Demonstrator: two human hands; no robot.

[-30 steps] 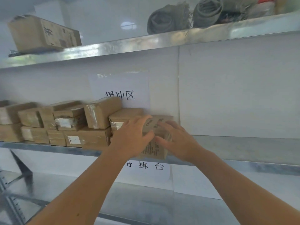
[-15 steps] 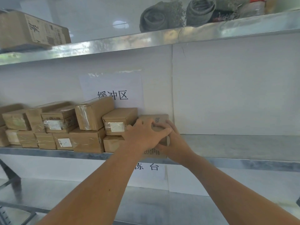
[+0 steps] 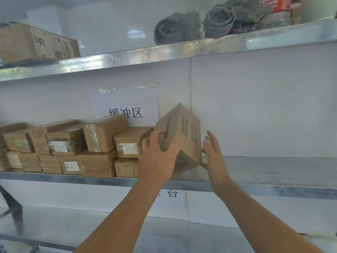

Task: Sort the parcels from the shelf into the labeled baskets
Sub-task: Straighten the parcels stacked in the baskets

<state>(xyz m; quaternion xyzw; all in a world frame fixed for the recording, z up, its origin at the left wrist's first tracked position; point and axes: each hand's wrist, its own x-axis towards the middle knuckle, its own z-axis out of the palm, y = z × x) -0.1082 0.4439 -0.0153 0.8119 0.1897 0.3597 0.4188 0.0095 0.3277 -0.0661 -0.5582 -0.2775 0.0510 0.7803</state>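
A brown cardboard parcel [image 3: 184, 132] with dark printed text is tilted up on its lower edge above the middle shelf [image 3: 273, 172]. My left hand [image 3: 156, 156] grips its left front corner, fingers curled over the edge. To the parcel's right my right hand [image 3: 213, 152] is flat with fingers spread, fingertips at the lower right corner. A stack of several taped brown parcels [image 3: 98, 145] fills the left part of the same shelf, two layers high. No basket is in view.
A paper sign [image 3: 125, 105] with Chinese characters is taped to the white back wall. The top shelf [image 3: 182, 52] carries a larger cardboard box [image 3: 36, 42] at left and rolled grey netting [image 3: 197, 24] at right. A lower metal shelf [image 3: 91, 229] lies below.
The parcel lay flat on the shelf under both hands; now it is tipped up and partly lifted by my left hand, and my right hand has come off its top to its right side.
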